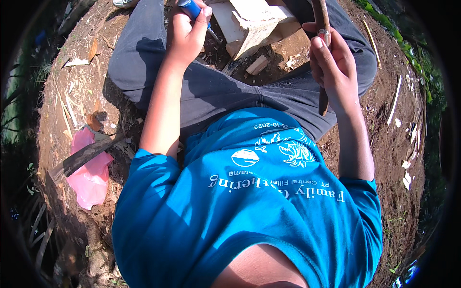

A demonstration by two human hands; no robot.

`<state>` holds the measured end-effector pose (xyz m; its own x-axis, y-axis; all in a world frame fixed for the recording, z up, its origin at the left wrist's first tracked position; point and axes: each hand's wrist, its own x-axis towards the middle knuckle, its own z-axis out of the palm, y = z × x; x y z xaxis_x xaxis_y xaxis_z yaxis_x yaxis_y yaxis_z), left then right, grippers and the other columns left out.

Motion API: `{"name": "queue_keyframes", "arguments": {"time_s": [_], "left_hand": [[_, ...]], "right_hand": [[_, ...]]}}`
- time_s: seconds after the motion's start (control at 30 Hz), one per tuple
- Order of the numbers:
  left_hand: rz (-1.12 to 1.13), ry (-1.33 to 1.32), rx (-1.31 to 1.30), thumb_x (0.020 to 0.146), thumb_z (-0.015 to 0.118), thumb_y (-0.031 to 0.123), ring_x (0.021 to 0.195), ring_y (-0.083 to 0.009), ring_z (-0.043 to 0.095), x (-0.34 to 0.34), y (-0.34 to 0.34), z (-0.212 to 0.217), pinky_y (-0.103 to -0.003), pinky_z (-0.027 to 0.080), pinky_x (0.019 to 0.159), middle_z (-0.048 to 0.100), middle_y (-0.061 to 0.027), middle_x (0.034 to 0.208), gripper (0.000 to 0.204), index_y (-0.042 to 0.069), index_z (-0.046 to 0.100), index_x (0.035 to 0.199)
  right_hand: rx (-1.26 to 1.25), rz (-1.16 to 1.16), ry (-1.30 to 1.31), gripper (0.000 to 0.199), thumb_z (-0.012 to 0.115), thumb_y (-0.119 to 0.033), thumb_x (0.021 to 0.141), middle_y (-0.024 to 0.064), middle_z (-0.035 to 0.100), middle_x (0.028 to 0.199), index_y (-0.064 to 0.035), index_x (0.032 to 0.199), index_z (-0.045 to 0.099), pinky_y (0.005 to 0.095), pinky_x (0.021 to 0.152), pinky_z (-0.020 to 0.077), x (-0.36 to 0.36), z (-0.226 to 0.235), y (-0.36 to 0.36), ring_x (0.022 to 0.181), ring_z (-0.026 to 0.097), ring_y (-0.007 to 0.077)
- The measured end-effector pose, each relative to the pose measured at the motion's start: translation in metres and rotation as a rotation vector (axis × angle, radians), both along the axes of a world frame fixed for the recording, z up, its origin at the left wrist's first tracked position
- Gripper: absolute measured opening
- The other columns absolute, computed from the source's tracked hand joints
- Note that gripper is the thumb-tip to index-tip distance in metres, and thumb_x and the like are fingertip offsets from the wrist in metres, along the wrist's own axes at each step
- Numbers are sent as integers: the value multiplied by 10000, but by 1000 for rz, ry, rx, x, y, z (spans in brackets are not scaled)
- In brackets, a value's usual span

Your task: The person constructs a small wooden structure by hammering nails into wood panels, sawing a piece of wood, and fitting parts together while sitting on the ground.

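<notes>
My left hand [189,33] is closed around the blue handle [190,7] of a tool with a thin metal shaft [213,35]. Its tip is hard to make out, so I cannot tell whether it is a screwdriver or a chisel. In my right hand [333,60] is a dark wooden stick [321,14], held nearly upright; its top runs out of view and its lower end shows below my palm. Between my legs, right of the tool's shaft, lies a pale, angular wooden piece [254,31], cut into on its near side. Neither hand touches it.
A small wood chunk [257,65] and shavings lie on the soil below the pale piece. On the left, a dark wooden slat [86,156] rests across a pink plastic bag [91,177]. Splinters [394,101] are scattered at right. My bent legs [139,62] flank the work.
</notes>
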<state>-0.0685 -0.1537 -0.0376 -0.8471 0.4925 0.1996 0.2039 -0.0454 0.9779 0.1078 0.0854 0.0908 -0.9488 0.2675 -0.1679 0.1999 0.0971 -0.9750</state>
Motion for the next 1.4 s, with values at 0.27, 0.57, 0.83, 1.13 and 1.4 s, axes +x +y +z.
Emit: {"name": "queue_keyframes", "arguments": {"time_s": [0.27,0.57,0.83,1.13,1.4], "left_hand": [[-80,536,-65,889,793,190,838,-205,599,79,41,94,-329,520,719,563,-84,994,246,79,627,1033],[-162,431,34,949,552,706,975,-218,590,99,74,85,-354,492,854,572,-122,1100,750,5,615,1208],[192,-507,-436,930,656,630,1306,-284,507,-10,85,-62,-462,368,1115,481,-287,1443,942,-69,355,1484],[140,-728,-5,955,717,403,1000,-202,694,-14,100,-73,-359,520,896,715,-108,1125,516,-13,634,1250],[343,-686,22,930,675,301,777,-210,737,-17,130,-102,-347,606,693,737,-132,943,408,-54,671,1132]], "right_hand": [[-236,69,-14,540,816,-80,856,25,591,1122,-34,1290,499,236,789,523,16,-29,-16,950,592,57],[-342,18,40,394,732,-53,904,37,642,1019,-36,1230,510,302,835,545,38,-51,-11,933,662,122],[-377,-313,32,359,702,-84,947,42,628,876,-96,1216,465,198,399,327,59,-41,17,508,484,38],[-442,-408,147,351,706,-81,939,19,596,832,-122,1178,452,208,399,302,103,4,24,475,436,41],[-411,-411,225,349,712,-97,948,22,586,823,-124,1186,459,196,414,316,99,19,21,479,427,38]]}}
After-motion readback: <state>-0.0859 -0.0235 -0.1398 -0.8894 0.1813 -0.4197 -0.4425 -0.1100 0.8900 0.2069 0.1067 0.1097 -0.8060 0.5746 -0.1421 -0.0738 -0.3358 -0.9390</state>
